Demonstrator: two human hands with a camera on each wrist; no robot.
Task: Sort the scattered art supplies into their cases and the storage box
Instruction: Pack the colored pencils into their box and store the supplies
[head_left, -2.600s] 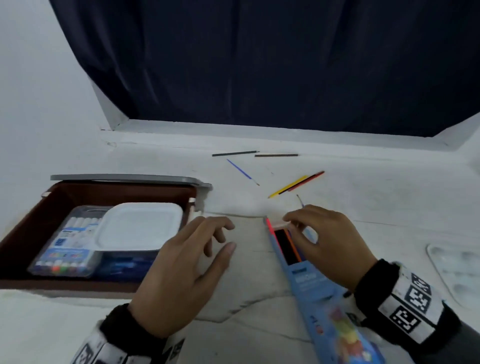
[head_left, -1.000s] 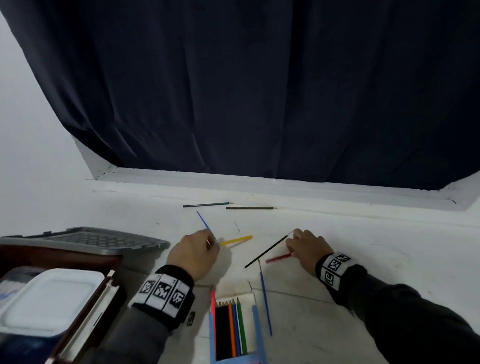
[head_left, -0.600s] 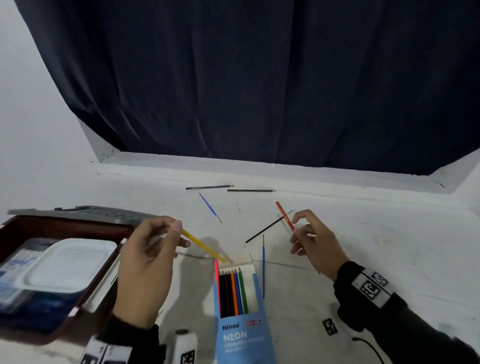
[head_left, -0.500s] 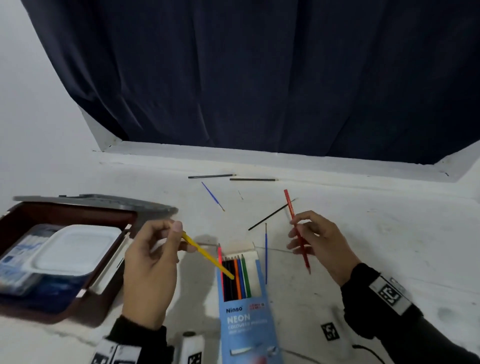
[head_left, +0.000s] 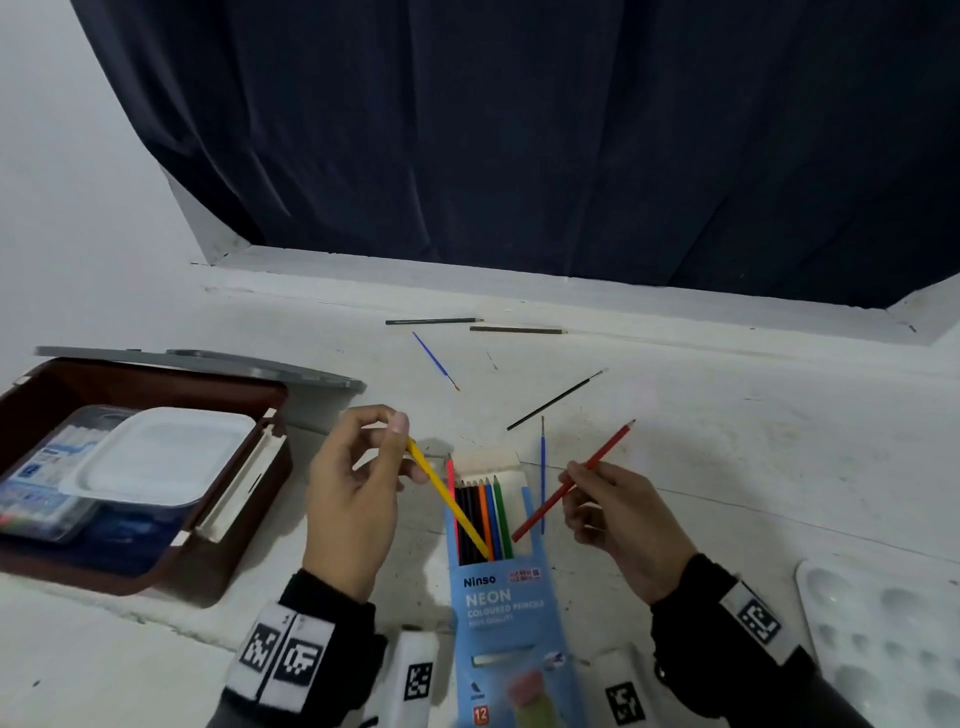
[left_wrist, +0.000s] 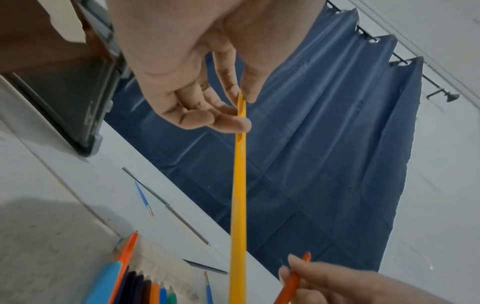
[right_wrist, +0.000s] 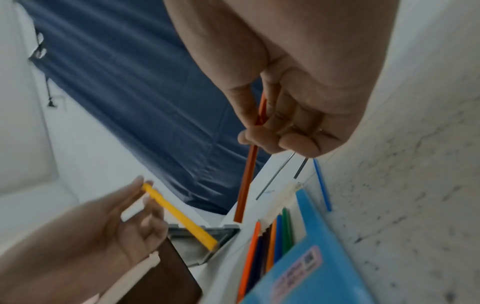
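Left grip (head_left: 358, 483) pinching yellow pencil (head_left: 447, 496), right grip (head_left: 618, 514) red pencil (head_left: 574, 480), over pencil case (head_left: 498, 608).

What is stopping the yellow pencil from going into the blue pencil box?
Nothing visible. The left hand pinches the yellow pencil, whose lower end already hangs over the open top of the blue pencil box. The red pencil in the right hand stays off to the side.
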